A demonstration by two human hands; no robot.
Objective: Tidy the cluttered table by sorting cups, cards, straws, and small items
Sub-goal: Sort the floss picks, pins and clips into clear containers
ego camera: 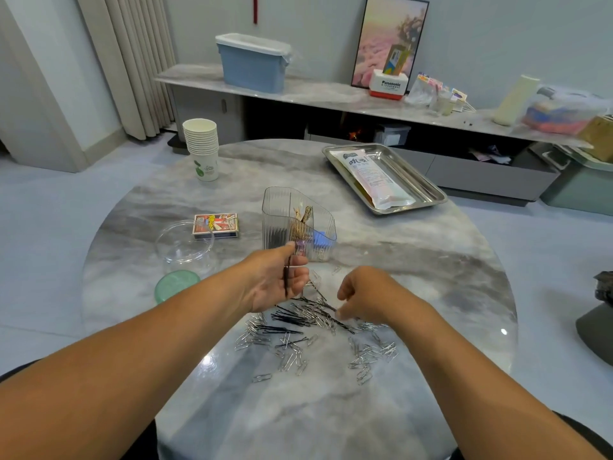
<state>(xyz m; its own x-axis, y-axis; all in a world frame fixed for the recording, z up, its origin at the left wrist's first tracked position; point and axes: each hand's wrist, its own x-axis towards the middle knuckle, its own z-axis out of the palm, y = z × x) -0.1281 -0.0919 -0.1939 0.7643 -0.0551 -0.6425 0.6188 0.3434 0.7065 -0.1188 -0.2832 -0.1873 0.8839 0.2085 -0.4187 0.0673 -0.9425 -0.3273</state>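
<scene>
Head view: my right hand [360,295] pinches into the black hairpins [298,315] heaped mid-frame, nearest that hand. My left hand [282,280] just above-left grips several upright, below the clear ribbed plastic organiser [298,224].

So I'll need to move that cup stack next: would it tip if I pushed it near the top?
Probably. The cup stack is tall and narrow on a small base, and paper cups look light. The glossy table might let it slide, so grip it low.
</scene>
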